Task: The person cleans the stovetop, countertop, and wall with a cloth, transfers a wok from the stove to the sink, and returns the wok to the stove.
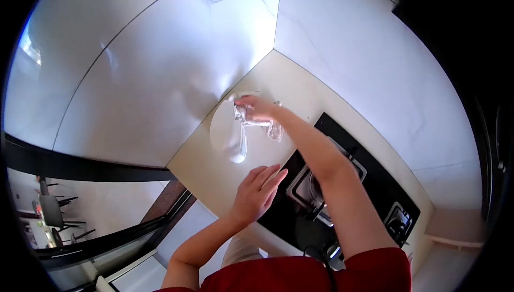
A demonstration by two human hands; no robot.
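At the corner end of the counter, my right hand [257, 108] reaches out with its fingers closed on a crumpled whitish cloth [274, 129]. Folds of the cloth spread to the right of the hand, and its material is hard to make out. Beside it lies a pale round board or plate [219, 126], partly hidden by the hand. A glossy white piece [238, 155] with a long shape rests at the near side of the round one. My left hand [257, 193] hovers near the counter's front edge, fingers stretched out, holding nothing.
A black gas hob [289, 219] with metal pan supports is set into the beige counter [193, 158], under my right arm. Marble-patterned walls [342, 72] meet behind the corner. At lower left, chairs [51, 211] show beyond a dark frame.
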